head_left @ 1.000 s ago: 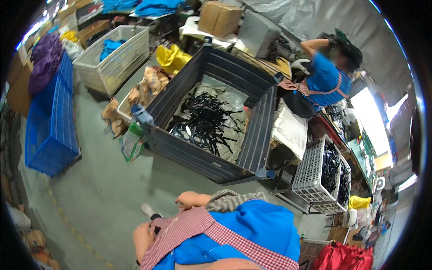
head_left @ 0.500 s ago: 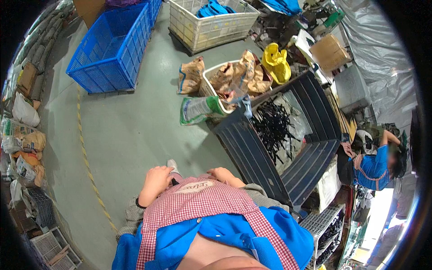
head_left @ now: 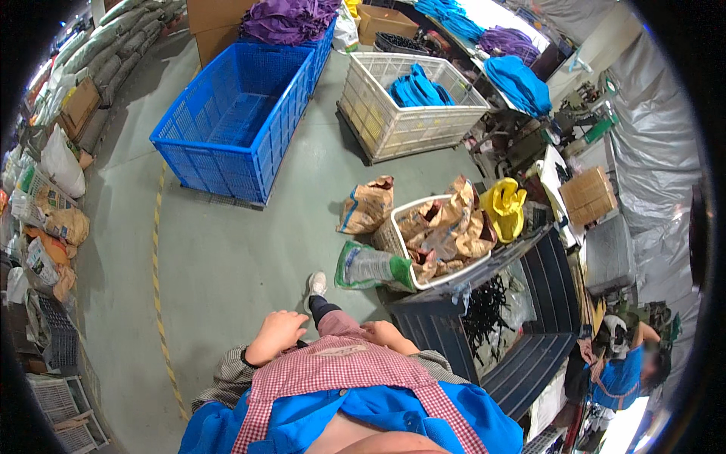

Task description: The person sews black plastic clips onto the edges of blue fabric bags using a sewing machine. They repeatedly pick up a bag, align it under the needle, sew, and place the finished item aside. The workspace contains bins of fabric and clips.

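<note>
My left hand (head_left: 278,334) hangs in front of my waist, beside the red-and-white checked apron (head_left: 336,365). Its fingers stretch inward and hold nothing that I can see. On the other side of the apron, my right hand (head_left: 388,336) is loosely open near the cloth, its fingertips partly hidden. Below them a white shoe (head_left: 318,284) steps out on the floor. Closest ahead of my right hand stand a dark ribbed bin (head_left: 435,329) with black strips (head_left: 485,314) in it and a green-and-white sack (head_left: 370,266).
A white basket (head_left: 393,240) holds brown paper bags; another paper bag (head_left: 367,204) stands beside it. Farther off are a blue crate (head_left: 219,163) and a white crate (head_left: 408,136) with blue cloth. Sacks (head_left: 62,163) line the left wall. A co-worker (head_left: 620,378) is at the right.
My view has moved forward and tilted up, so the crates, basket and bin sit lower and farther right. One foot has swung forward. Both hands stay at the apron.
</note>
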